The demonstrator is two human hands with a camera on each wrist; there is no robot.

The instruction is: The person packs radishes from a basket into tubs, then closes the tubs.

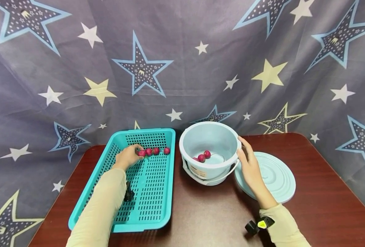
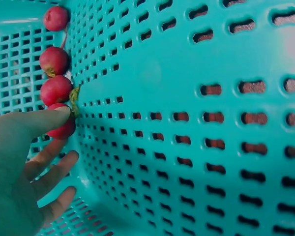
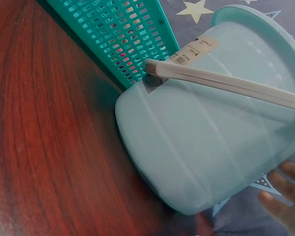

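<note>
1. A grey cloth (image 1: 182, 68) with stars hangs at the far side, from the left edge to the right, behind a brown table (image 1: 207, 212).
2. On the left of the table lies a turquoise basket (image 1: 172, 178) with holes in its walls and floor, its long sides running near to far.
3. The left hand (image 1: 128, 156), in a pale sleeve (image 1: 102, 206), reaches to the far end of the basket. Its thumb and forefinger pinch the leftmost radish (image 1: 141, 153); its other fingers are spread apart.
4. Just right of that radish, 3 more radishes (image 1: 156, 151) continue the row inside the basket. The first 2 sit close together; the last is a little apart, near the right wall.
5. Right of the basket a pale blue bucket (image 1: 213, 171) stands upright. 3 red radishes (image 1: 202, 158) show on its floor, 1 partly hidden by the near rim. Its handle (image 3: 226, 86) hangs down on the near side, by a label (image 3: 199, 46).
6. The right hand (image 1: 250, 168) is at the bucket's right rim, fingers extended and touching it.
7. Right of the bucket a round lid (image 1: 278, 175) lies flat, partly behind the right hand.
</note>
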